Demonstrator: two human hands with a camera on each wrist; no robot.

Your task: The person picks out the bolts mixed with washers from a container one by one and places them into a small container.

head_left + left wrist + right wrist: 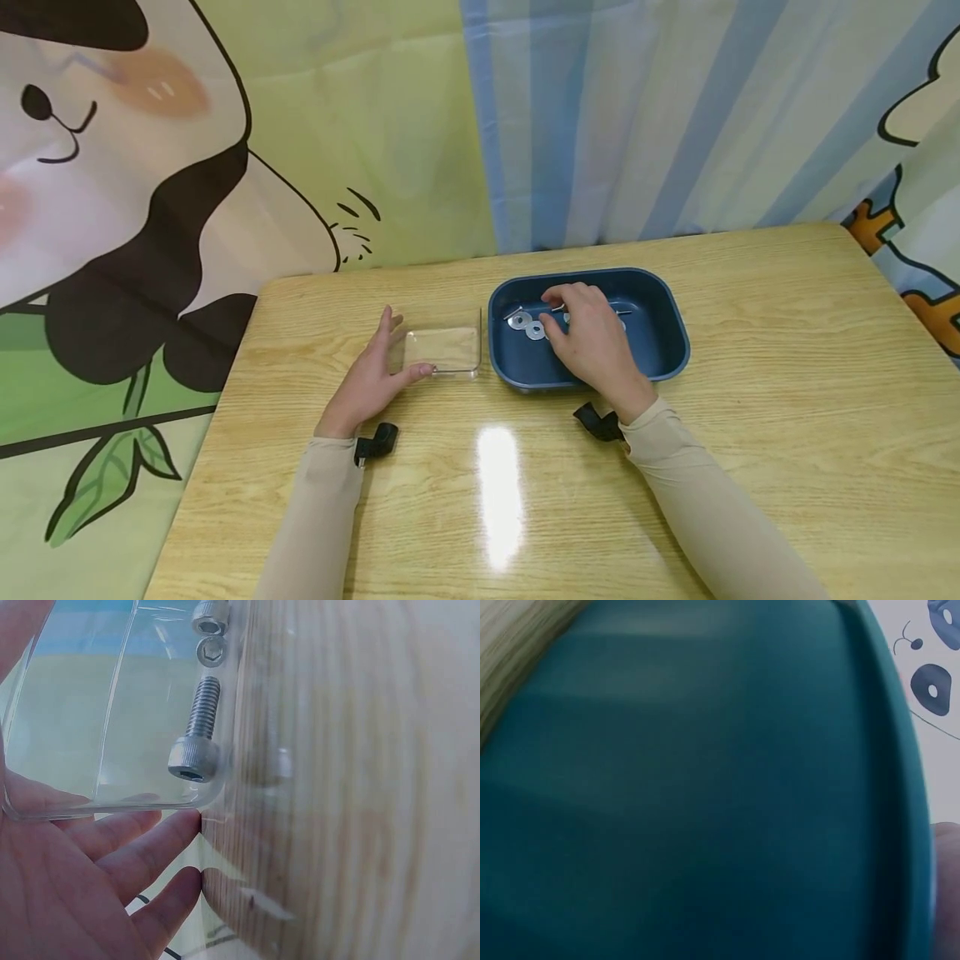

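Note:
My left hand [367, 379] is at the left end of a clear plastic box [442, 371], its thumb along the near edge and its fingers extended by the end wall. In the left wrist view, a socket-head bolt [196, 731] shows through the clear plastic, with another bolt head [211, 616] beyond it. Over a dark blue tray [585, 385] reaches my right hand [596, 337], thumb and index finger curved with a gap between them. Washers [535, 331] and a few small bolts [513, 312] lie in the tray, some partly hidden by that hand.
The box and tray stand side by side on a wood-grain table [787, 375]. Behind the table hangs a printed curtain [375, 125]. Tray wall fills most of the right wrist view.

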